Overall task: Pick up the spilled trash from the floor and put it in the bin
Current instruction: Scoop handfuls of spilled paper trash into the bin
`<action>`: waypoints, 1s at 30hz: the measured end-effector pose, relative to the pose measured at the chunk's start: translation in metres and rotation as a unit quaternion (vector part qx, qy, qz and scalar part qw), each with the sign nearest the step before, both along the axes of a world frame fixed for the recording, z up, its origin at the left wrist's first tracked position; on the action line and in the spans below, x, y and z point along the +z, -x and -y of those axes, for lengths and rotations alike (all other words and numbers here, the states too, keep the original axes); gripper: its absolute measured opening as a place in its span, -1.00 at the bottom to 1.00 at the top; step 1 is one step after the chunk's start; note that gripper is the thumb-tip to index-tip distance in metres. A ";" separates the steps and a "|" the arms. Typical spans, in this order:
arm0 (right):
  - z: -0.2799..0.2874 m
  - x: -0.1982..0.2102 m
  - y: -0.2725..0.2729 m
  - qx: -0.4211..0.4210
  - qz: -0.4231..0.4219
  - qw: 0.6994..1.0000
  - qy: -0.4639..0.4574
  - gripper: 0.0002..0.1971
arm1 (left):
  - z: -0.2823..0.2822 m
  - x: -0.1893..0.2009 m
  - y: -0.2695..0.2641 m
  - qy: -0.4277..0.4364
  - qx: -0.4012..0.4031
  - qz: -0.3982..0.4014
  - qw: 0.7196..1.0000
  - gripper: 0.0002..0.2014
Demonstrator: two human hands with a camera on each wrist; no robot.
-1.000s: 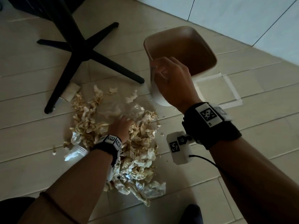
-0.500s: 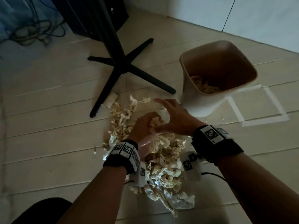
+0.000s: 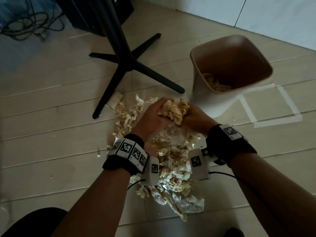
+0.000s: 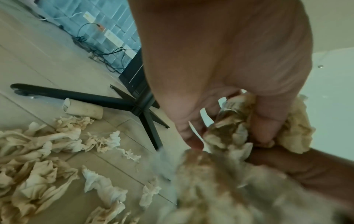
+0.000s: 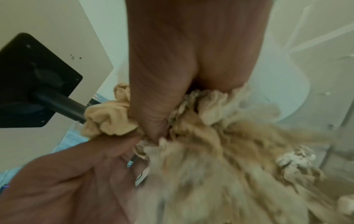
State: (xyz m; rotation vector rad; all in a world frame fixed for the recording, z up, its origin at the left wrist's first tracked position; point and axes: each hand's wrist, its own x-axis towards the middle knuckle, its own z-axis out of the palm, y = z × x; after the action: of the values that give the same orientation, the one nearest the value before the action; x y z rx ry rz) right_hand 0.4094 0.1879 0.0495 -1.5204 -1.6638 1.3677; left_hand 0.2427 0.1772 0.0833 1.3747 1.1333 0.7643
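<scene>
Tiled floor (image 3: 42, 134), both hands' fingertips buried in tissue wad (image 3: 174, 109)

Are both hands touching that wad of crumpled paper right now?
Touching. The head view shows the left hand and right hand cupped around the paper wad; both wrist views show fingers curled into it.

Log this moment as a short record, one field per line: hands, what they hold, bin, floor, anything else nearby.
left hand: left hand grips one side of a wad of crumpled paper
right hand: right hand grips the other side of the same wad
bin: bin upright, open, some paper already inside
floor: pile of crumpled paper under the wrists
nearby: cardboard tube beside the black table base; tape outline beside the bin
</scene>
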 end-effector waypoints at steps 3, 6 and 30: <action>0.001 0.011 -0.007 -0.033 0.026 0.998 -0.053 -0.83 | 0.001 -0.002 0.002 0.003 0.003 0.000 1.000 -0.53; 0.000 0.025 -0.012 -0.081 0.032 0.993 -0.079 -0.83 | -0.002 -0.011 0.007 -0.001 0.075 0.018 0.997 -0.50; -0.052 0.134 -0.053 -0.275 0.089 0.953 -0.085 -0.35 | 0.118 -0.159 0.018 0.041 -0.234 -0.581 0.779 -0.18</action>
State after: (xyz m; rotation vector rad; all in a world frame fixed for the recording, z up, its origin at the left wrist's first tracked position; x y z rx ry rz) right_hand 0.4623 0.2395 0.1836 -1.8566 -1.2675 0.7914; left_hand 0.2245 0.0587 -0.0756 1.9870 1.5715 -0.6456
